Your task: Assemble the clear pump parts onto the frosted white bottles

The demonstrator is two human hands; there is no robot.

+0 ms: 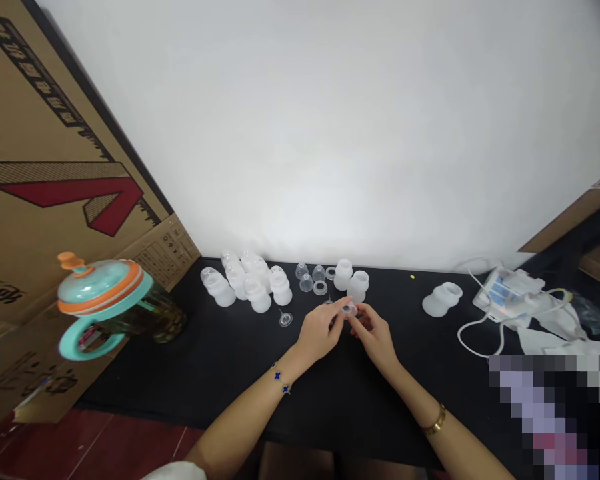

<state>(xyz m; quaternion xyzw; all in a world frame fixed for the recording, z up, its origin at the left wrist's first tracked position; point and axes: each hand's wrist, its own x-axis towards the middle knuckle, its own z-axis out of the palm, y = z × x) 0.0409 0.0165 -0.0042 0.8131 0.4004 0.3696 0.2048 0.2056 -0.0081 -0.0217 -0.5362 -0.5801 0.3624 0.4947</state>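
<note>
Over the black table, my left hand (pixel 321 331) and my right hand (pixel 377 337) meet, pinching a small translucent baby-bottle ring (pixel 349 310) between their fingertips. The fingers partly cover it, and I cannot make out whether a teat sits in it. Just behind are two open white bottle bodies (pixel 359 287), upright. Several clear domed caps (pixel 306 283) stand left of these, beside a loose white ring (pixel 320 288). A clear disc-shaped part with a thin stem (pixel 285 319) lies left of my left hand.
Several capped white bottles (pixel 257 295) stand grouped at the back left. A large turquoise-lidded jug (pixel 165 310) is near the cardboard box (pixel 45 120). Rightward, one white bottle body (pixel 439 300) lies tilted, then white cables (pixel 480 353) and a white device (pixel 505 293). A white wall (pixel 330 133) rises behind.
</note>
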